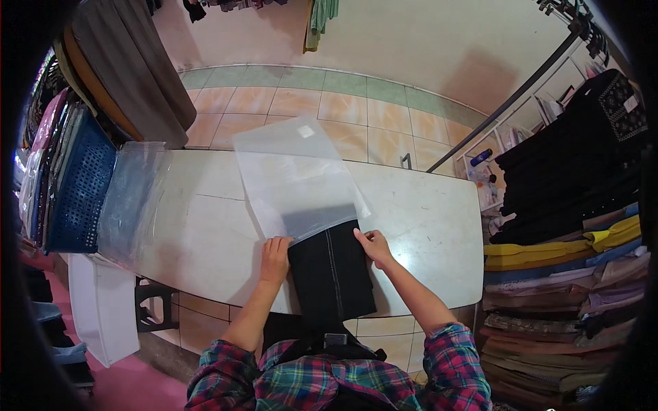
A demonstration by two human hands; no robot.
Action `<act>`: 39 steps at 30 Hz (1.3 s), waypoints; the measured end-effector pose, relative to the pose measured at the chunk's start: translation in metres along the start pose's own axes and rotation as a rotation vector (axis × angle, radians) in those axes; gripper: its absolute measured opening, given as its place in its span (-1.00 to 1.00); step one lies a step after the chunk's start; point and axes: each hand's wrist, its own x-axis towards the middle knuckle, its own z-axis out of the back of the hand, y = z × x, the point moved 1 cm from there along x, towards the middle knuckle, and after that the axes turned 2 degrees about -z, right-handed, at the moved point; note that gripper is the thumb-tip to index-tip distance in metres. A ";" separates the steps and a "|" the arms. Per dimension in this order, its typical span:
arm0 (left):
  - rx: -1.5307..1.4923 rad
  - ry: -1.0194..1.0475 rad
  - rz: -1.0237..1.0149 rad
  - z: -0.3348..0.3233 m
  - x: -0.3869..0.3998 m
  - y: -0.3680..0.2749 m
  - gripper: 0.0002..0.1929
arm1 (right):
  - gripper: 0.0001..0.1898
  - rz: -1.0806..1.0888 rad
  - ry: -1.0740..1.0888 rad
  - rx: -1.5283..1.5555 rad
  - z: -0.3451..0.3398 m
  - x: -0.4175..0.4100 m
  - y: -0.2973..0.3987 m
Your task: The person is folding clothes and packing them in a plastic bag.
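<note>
Folded black fabric [329, 277], with a pale stitched line down its middle, lies at the front edge of the white table [437, 221]. Its far end sits inside the mouth of a translucent plastic bag [298, 174], where the dark cloth shows through the film. My left hand [275, 259] pinches the bag's mouth at the left edge of the cloth. On the opposite side, my right hand [373, 246] grips the right edge of the fabric near the bag's opening, thumb on top. Some of its fingers are hidden beneath.
Clear plastic bags [131, 195] lie at the table's left end beside a blue perforated basket [79, 180] of packed garments. A black stool [157, 304] stands below. At right are stacked folded clothes [555, 313], a hanging black garment [570, 159] and a metal rail [506, 100].
</note>
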 end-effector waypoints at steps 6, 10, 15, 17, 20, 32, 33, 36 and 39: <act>0.156 -0.144 0.112 0.007 0.001 -0.003 -0.63 | -0.53 0.723 -0.231 -0.404 0.017 0.014 0.021; -0.069 -0.248 0.561 -0.004 -0.005 0.002 -0.57 | -0.63 0.889 -0.222 -0.556 0.008 0.028 0.032; -0.272 -0.103 0.594 -0.001 -0.016 0.002 -0.63 | -0.84 1.062 -0.227 -0.497 0.009 0.015 0.013; -0.313 -0.036 0.547 0.001 -0.025 0.001 -0.68 | -0.81 0.959 -0.234 -0.436 0.013 -0.002 -0.009; -0.355 0.079 0.500 0.015 -0.041 -0.009 -0.68 | -0.78 0.885 -0.209 -0.435 0.025 -0.040 -0.037; -0.584 0.532 0.332 0.045 -0.085 -0.028 -0.70 | -0.82 0.519 -0.166 -0.175 0.033 -0.149 -0.117; -0.647 0.529 0.350 0.039 -0.084 -0.028 -0.72 | -0.82 0.433 -0.211 -0.048 0.025 -0.149 -0.114; -0.734 0.468 0.386 0.014 -0.084 -0.031 -0.73 | -0.83 0.380 -0.254 0.034 0.010 -0.132 -0.096; -0.626 0.233 0.404 -0.011 -0.047 -0.016 -0.81 | -0.80 0.415 -0.391 -0.119 0.010 -0.077 -0.048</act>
